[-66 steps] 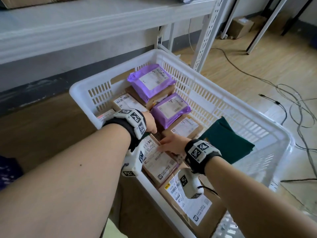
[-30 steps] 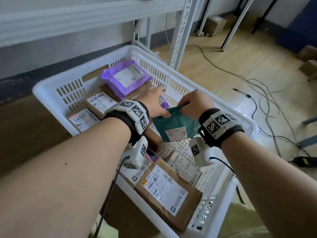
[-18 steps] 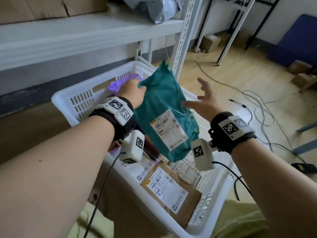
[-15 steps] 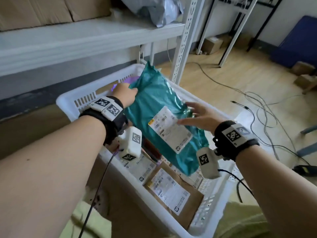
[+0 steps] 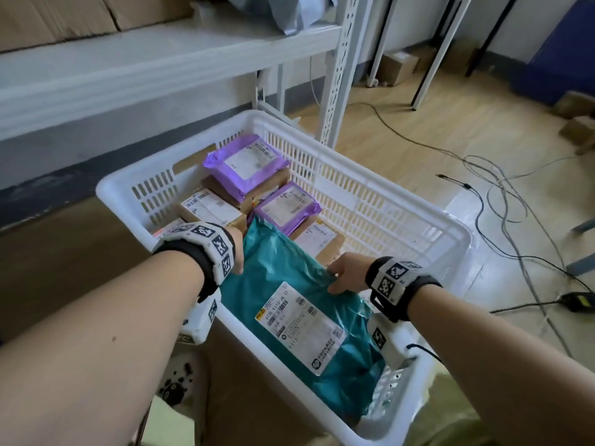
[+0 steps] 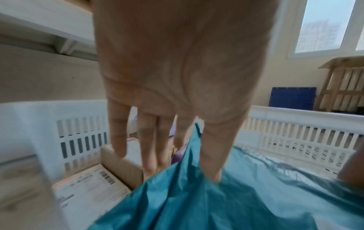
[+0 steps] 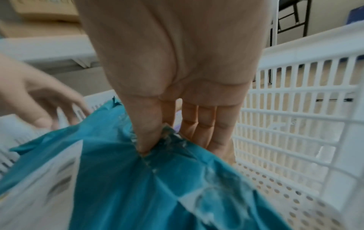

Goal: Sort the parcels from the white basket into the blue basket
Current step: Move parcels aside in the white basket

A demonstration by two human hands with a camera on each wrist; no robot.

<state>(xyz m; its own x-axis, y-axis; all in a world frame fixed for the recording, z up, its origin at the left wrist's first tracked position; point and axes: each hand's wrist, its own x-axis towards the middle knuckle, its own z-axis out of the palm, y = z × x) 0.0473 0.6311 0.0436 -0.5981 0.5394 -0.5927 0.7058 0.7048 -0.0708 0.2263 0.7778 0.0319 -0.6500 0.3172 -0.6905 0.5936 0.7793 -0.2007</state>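
Head view: both hands (image 5: 346,273) pinch the teal parcel (image 5: 299,317) over boxes (image 5: 209,209) in the white basket (image 5: 370,201), purple mailers (image 5: 246,162) behind.

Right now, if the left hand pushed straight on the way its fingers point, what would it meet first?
Probably the cardboard box just beyond the fingers of the left hand, inside the white basket; its thumb already presses the teal parcel. Depth is unclear in the blurred wrist view.

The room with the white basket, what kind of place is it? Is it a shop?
Probably a parcel sorting or storage room, not a shop. The white basket holds labelled parcels, like the teal mailer bag and a purple mailer bag. A metal shelving rack carries cardboard boxes, and loose cables lie on the floor.
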